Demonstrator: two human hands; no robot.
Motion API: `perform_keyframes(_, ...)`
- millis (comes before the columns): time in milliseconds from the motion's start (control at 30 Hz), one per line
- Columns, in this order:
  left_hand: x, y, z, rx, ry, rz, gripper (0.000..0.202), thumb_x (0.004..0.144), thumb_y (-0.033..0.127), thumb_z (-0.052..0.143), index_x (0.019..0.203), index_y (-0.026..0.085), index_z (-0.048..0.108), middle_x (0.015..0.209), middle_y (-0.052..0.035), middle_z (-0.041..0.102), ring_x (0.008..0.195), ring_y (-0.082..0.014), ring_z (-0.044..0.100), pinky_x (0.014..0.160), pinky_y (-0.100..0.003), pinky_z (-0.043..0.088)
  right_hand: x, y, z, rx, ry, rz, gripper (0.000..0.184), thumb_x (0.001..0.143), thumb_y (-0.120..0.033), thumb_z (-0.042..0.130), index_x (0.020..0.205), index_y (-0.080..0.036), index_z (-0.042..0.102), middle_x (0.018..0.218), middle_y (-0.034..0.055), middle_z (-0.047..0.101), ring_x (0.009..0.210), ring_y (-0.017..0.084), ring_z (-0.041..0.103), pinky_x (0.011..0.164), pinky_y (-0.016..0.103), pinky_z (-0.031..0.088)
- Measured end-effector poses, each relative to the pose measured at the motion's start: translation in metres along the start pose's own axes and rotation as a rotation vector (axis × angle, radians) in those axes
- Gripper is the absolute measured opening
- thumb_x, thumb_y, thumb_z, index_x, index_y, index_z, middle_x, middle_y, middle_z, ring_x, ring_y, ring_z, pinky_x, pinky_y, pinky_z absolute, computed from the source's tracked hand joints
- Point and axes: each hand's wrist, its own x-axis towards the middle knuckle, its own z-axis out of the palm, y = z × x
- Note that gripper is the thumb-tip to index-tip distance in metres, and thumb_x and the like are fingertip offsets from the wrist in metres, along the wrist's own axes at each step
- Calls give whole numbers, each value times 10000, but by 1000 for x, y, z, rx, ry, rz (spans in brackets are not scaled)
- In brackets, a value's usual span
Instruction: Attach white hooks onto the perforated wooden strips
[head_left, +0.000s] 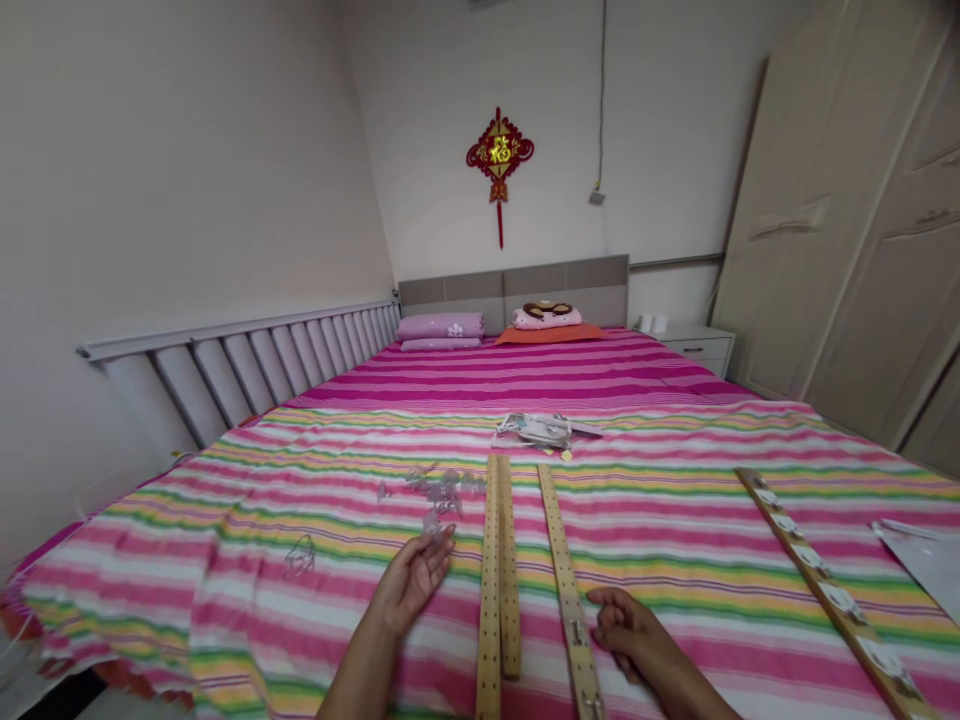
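My left hand [416, 578] is turned palm up with its fingers loosely bent and apart, nothing visible in the palm. Its fingertips are close to a small translucent piece [431, 522] at the near side of a loose pile of clear and metal pieces [444, 490]. My right hand [630, 632] is curled beside a perforated wooden strip [559, 540]; whatever its fingers hold, if anything, is hidden. Small metal fittings [577, 632] sit on this strip's near end. Between my hands lie two more perforated wooden strips, a longer one [489, 600] and a shorter one [510, 580].
A wooden strip with several white and metal hooks [844, 600] lies at the right, near a white sheet-like item [926, 560]. Plastic packaging [540, 430] rests farther up the striped bedspread [660, 500]. One thin wire-like piece [300, 555] is at the left.
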Motion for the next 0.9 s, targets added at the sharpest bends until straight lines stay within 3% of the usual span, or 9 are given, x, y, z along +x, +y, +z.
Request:
perform_keyframes(167,-10,-6,7,123,1,22,96,824,89,515,815,118,606,887,-86,738,642,-120,687,523,-180,514,2,-26,17,-77,11,-84,255,562,-318,661,772,-188,598,460,-99,388,389,75,342,403,219,239)
perform_keyframes(233,-14,-14,12,229,-7,70,40,770,111,613,807,125,610,875,-84,734,633,-123,678,492,-171,485,0,-43,33,-101,-23,-147,239,576,-343,688,741,-179,634,501,-74,421,460,93,386,462,235,298)
perform_keyframes(400,-35,-39,36,299,-104,92,233,633,231,784,772,130,627,747,-30,696,551,-74,596,481,-151,422,-15,-77,70,-56,-77,-259,289,643,-454,713,748,-187,683,645,-3,592,625,156,517,606,277,406)
perform_keyframes(533,-59,-58,54,207,-248,-57,223,649,236,784,745,124,617,679,-7,641,543,-53,551,522,-150,401,-25,-89,75,37,-83,-258,294,682,-473,720,803,-205,723,771,33,679,758,202,585,711,302,445)
perform_keyframes(633,-71,-72,60,97,-334,-243,195,677,223,762,730,121,604,620,11,589,491,-37,493,481,-145,339,-30,-92,70,132,-65,-227,293,694,-456,730,854,-211,743,839,48,700,802,205,591,716,300,444)
perform_keyframes(767,-75,-90,65,-153,-503,-476,225,661,242,775,728,119,599,559,49,502,458,-22,429,455,-134,282,-38,-92,68,311,-164,-127,319,725,-458,708,902,-195,749,837,64,702,758,182,600,686,290,447)
perform_keyframes(900,-75,-106,71,-326,-693,-575,202,693,232,750,709,118,584,556,66,449,449,-7,393,465,-125,282,-47,-93,69,442,-223,-76,296,733,-435,714,910,-200,743,847,68,709,774,176,623,738,301,458)
